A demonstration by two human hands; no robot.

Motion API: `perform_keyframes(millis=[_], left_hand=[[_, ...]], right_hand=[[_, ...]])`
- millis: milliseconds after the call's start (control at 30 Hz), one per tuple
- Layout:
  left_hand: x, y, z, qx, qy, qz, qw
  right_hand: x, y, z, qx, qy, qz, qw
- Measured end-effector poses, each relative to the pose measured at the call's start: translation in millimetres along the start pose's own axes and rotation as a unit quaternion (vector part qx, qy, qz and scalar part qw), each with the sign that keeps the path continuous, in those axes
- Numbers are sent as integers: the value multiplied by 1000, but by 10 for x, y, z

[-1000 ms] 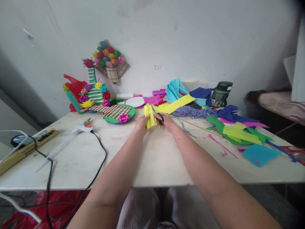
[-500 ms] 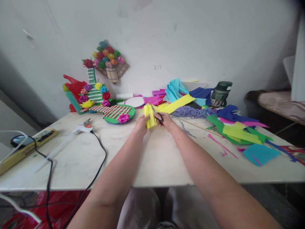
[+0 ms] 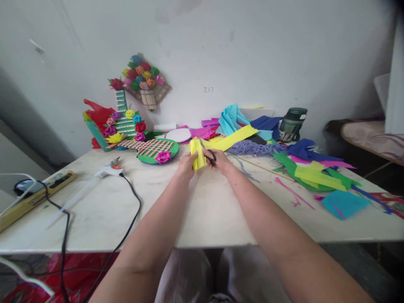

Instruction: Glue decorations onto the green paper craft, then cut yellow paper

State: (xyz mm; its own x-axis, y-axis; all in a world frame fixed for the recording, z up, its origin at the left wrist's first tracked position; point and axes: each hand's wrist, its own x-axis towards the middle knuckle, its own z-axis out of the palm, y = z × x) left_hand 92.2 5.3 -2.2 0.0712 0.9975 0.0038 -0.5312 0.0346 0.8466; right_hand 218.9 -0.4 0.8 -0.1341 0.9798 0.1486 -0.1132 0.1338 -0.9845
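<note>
Between my hands, above the middle of the table, is a folded piece of yellow crepe paper [image 3: 198, 155]. My left hand [image 3: 187, 163] pinches its left side. My right hand [image 3: 220, 160] grips black-handled scissors [image 3: 211, 157], fingers in the loops. The blades point up and to the left, at the right side of the yellow paper; whether they are cutting into it I cannot tell. Behind the hands lies a longer yellow crepe strip [image 3: 238, 138]. To the left rests a green guitar-shaped craft [image 3: 159, 150] with crossed sticks and a pink paper flower [image 3: 163, 157].
A glue gun [image 3: 109, 169] with a black cord and a yellow power strip [image 3: 38, 198] lie at left. Purple yarn [image 3: 255, 147], a thin stick [image 3: 268, 167] and coloured paper scraps [image 3: 345, 204] spread over the right side. A dark green bottle [image 3: 293, 124] stands behind.
Almost nothing differs. The hands, scissors and yellow paper stay in nearly the same place, with only a very slight shift.
</note>
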Motion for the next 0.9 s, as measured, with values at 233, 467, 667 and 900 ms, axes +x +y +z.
perform_keyframes(millis=[233, 467, 667, 900], left_hand=[[6, -13, -8, 4, -10, -6, 1000], [1, -6, -21, -10, 3, -1, 1000], [31, 26, -80, -18, 44, 24, 999], [73, 52, -126, -12, 89, 38, 995]], right_hand=[[19, 22, -23, 4, 9, -3, 1000], [-12, -19, -33, 33, 49, -17, 998], [-56, -75, -121, 61, 38, -30, 997], [30, -48, -212, -25, 111, -42, 993]])
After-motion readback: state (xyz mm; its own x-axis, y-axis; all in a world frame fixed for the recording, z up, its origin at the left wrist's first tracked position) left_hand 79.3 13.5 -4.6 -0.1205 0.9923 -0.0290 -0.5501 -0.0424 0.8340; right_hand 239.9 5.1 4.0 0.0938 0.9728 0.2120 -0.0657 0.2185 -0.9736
